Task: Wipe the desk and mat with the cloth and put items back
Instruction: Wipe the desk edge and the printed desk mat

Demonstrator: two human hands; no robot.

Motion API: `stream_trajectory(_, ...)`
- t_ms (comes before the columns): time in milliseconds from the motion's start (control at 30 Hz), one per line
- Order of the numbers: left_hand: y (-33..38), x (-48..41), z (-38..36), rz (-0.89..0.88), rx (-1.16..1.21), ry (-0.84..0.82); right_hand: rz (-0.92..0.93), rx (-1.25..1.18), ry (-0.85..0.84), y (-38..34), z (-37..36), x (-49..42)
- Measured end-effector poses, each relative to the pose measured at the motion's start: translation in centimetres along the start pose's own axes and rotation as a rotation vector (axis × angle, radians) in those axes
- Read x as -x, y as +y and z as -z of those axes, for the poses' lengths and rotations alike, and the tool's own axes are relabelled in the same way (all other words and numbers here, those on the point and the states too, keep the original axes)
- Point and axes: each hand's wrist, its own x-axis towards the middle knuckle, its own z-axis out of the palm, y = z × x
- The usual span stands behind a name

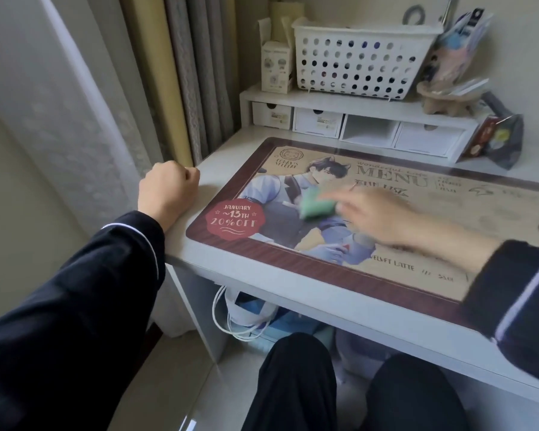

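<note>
Wiping the mat (386, 213) is the step in hand: the right hand (374, 213), blurred, presses the green cloth (316, 205) onto the mat's left half, fingers closed over it. The left hand (168, 191) rests fisted, holding nothing, at the counter's (246, 262) left edge. Next, probably, strokes toward the mat's unwiped right side and the bare counter round it.

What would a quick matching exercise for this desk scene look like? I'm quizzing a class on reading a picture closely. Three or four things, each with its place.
Things:
1. green cloth
2. left hand
3. white basket
4. white cord

Places:
A. under the desk
B. on the shelf at the back
C. on the desk's bare left corner, fisted
D. on the mat, under the right hand

Pairs: 1-D, 2-C, 3-B, 4-A
</note>
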Motion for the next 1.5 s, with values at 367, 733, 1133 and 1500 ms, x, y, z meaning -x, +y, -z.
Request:
stream_trajectory(367,7.6,-1.2,-1.4,-0.27,-0.037,-0.122,0.557,-0.096,-0.08,-5.1,-1.4,2.4)
stream_trajectory(733,10.4,-3.5,-7.2,-0.17,0.013,-0.115,-0.591,0.176,0.185,5.4,-1.6,-8.2)
stream_trajectory(1133,9.9,-3.7,-7.9,-0.214,-0.008,-0.069,-0.538,0.285,0.105,10.6,-1.0,-13.5)
stream_trajectory(1500,10.1,-3.5,-7.7,-0.205,-0.018,-0.067,-0.233,0.007,0.123,8.7,-2.5,-17.3)
